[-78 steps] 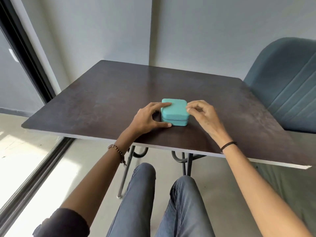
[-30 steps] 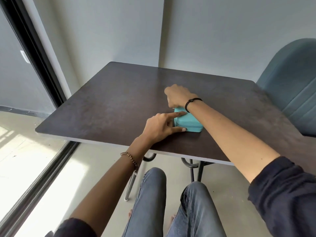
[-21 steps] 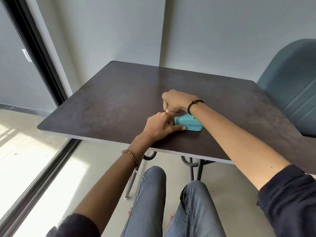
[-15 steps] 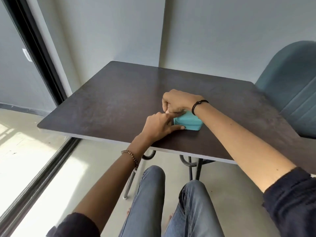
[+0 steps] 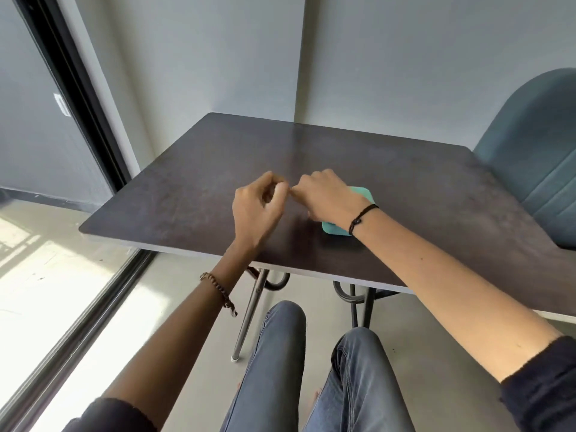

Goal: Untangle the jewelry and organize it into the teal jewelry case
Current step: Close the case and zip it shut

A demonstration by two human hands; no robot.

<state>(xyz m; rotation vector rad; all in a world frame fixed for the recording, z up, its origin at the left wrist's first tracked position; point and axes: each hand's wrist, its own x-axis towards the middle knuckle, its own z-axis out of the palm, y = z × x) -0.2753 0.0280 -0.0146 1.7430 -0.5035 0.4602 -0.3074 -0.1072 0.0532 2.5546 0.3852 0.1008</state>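
The teal jewelry case (image 5: 333, 229) lies on the dark table (image 5: 193, 194), mostly hidden under my right hand (image 5: 327, 199); only its near left corner and far right corner show. My right hand hovers over or rests on the case with its fingers pinched together, pointing left. My left hand (image 5: 257, 207) is raised off the table just left of the case, thumb and fingers curled into a pinch. The fingertips of both hands nearly touch. No jewelry is visible, and whether the case is open or closed is hidden.
A blue-grey padded chair (image 5: 536, 157) stands at the table's right side. A dark-framed glass door (image 5: 81, 98) runs along the left. Grey walls close off the table's far edge. My knees in jeans (image 5: 286, 332) are under the near edge.
My left hand has let go of the case's left side and lifted, curling into a pinch. My right hand has shifted slightly, its fingertips now meeting the left hand's.
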